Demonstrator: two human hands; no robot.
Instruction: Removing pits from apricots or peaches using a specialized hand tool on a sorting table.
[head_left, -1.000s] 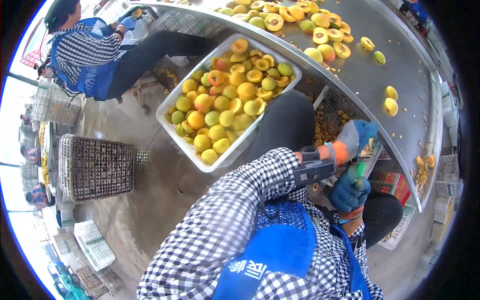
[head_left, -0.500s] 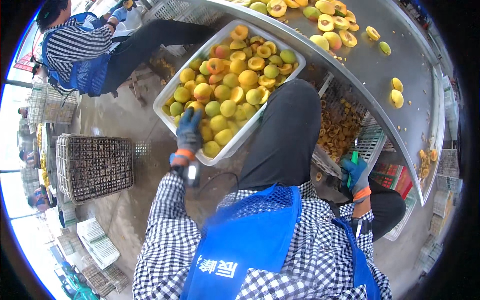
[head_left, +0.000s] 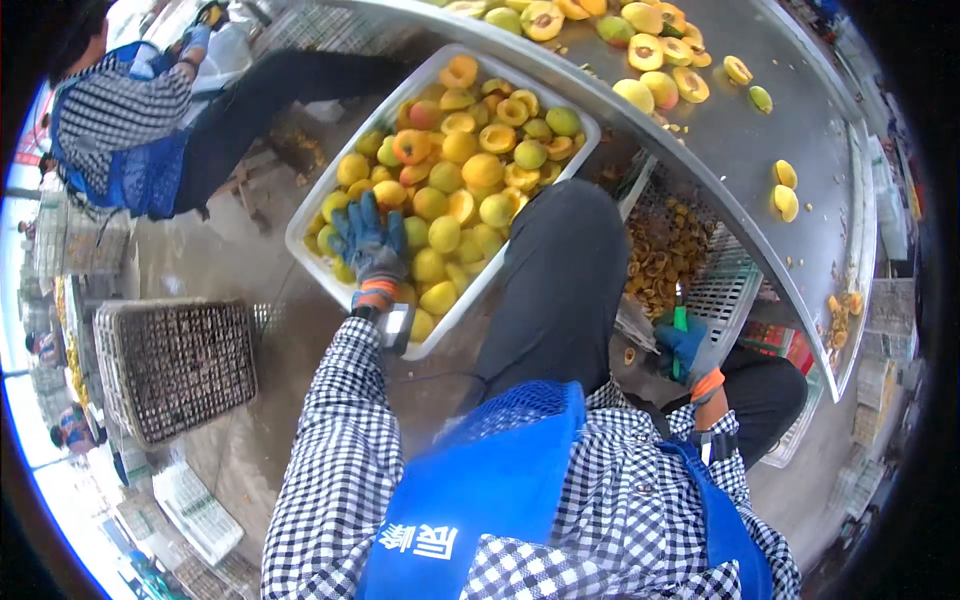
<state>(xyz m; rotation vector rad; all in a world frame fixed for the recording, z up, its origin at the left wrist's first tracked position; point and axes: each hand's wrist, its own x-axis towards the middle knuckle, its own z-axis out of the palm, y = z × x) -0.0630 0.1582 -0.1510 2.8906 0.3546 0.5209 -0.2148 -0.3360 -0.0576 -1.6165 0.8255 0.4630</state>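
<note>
My left hand [head_left: 370, 243], in a blue-grey glove with an orange cuff, lies with fingers spread over the yellow peaches [head_left: 440, 205] near the left side of a white plastic tub [head_left: 318, 274]. Whole and halved peaches fill the tub; what lies under my palm is hidden. Lower, right of my knee, my gloved right hand [head_left: 686, 350] is closed round a green-handled knife [head_left: 680, 318], its short tip pointing up. A crate with brown-orange peach scraps [head_left: 668, 250] stands just beyond that hand.
A metal table [head_left: 745, 130] with a raised rim curves along the upper right, bearing halved peaches [head_left: 672, 50]. A dark-meshed crate [head_left: 180, 370] stands on the floor at left. Another person [head_left: 120, 130] sits at upper left, legs stretched toward the tub.
My left hand has spread its fingers and shifted slightly left over the peaches. My right hand, still holding the knife, is slightly lower and further left. The whole view has shifted a little.
</note>
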